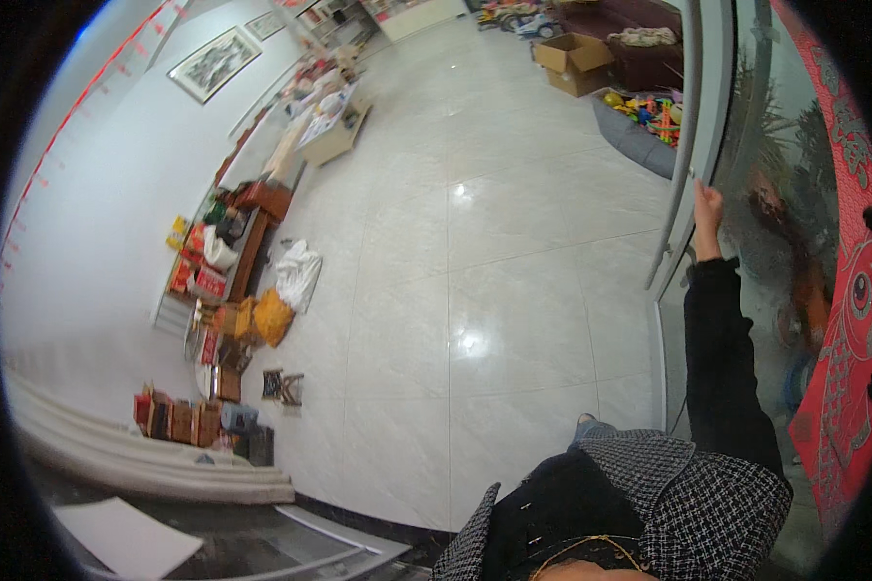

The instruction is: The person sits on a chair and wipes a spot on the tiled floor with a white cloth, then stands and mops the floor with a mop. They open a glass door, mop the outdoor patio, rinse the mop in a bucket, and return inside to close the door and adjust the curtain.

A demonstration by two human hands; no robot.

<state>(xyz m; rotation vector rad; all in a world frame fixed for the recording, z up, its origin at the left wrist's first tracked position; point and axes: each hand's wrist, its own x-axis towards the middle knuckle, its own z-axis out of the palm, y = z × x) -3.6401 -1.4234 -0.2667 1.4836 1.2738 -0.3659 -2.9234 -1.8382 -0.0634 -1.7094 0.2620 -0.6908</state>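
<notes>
My right hand [708, 212], in a black sleeve, reaches out to the glass door [759, 138] at the right. Its fingers are curled against the grey metal door frame [713, 94], just below a small round fitting [692, 173]. Whether they grip the frame or only touch it cannot be made out. A long grey tubular door handle [679, 163] runs along the frame, left of the hand. My left hand is out of view. Before me lies a pale tiled floor [509, 240].
A red hanging decoration [854, 327] is on the door side. Beyond the handle are a grey toy bin [628, 145], an open cardboard box [578, 80] and a dark sofa [639, 54]. Along the left wall stand a loaded wooden cabinet [251, 258], a yellow bag [272, 317] and a small folding stool [282, 386].
</notes>
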